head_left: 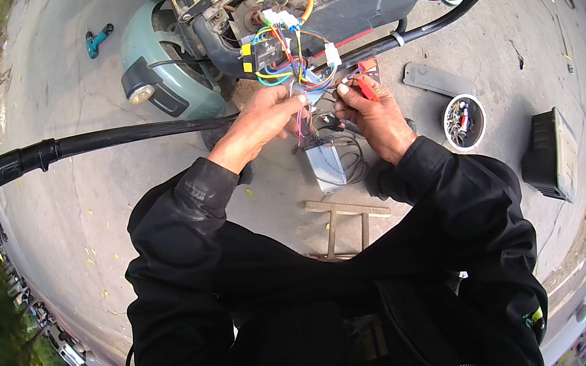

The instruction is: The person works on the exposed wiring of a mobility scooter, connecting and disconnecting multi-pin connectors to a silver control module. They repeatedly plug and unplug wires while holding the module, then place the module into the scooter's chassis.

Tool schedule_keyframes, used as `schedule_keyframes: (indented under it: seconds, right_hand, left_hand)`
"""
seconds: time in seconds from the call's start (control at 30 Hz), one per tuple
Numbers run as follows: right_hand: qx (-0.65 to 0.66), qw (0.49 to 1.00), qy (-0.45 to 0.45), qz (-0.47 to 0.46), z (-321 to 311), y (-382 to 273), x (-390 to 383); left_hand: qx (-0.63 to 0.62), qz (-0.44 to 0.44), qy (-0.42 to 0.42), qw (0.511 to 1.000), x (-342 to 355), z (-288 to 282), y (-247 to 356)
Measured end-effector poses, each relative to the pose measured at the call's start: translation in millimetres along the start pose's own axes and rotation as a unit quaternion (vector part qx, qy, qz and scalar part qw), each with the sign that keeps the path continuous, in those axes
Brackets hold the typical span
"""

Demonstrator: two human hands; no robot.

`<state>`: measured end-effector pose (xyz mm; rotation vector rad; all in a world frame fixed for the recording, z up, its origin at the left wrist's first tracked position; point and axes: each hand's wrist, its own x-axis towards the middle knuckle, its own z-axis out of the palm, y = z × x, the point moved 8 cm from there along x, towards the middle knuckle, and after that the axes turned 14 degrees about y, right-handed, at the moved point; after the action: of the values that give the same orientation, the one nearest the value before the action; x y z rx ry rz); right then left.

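Note:
In front of me a bundle of coloured wires (283,76) with white plug connectors (280,18) hangs from the open rear of a small vehicle (380,2). My left hand (260,122) pinches wires at the bundle's lower end, thumb and fingertips together. Close by on the right, my right hand (379,122) is closed round a small red object (367,88), which looks like a tool handle; its exact kind is partly hidden by the fingers. A black box with wires (269,54) sits within the bundle. Below the hands lies a silver finned controller box (326,167) with black cables.
Black bars (143,132) cross on both sides. A wooden stool (345,209) stands between my legs. To the right are a white bucket of small parts (464,123), a grey flat cover (436,79) and a black bin (548,156). A teal drill (98,40) lies far left.

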<state>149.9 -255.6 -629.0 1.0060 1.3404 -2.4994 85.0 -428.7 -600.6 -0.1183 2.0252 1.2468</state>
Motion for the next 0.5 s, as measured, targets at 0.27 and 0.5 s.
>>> schedule_keyframes:
  seconds: [0.27, 0.5]
  right_hand:
    - [0.010, 1.000, 0.024, -0.010, -2, -9, 10]
    - [-0.017, 0.999, 0.037, -0.020, -3, -15, 14]
  left_hand:
    - [-0.104, -0.067, -0.020, 0.992, -11, -17, -7]
    - [-0.202, -0.116, -0.071, 0.970, -13, -18, -15]
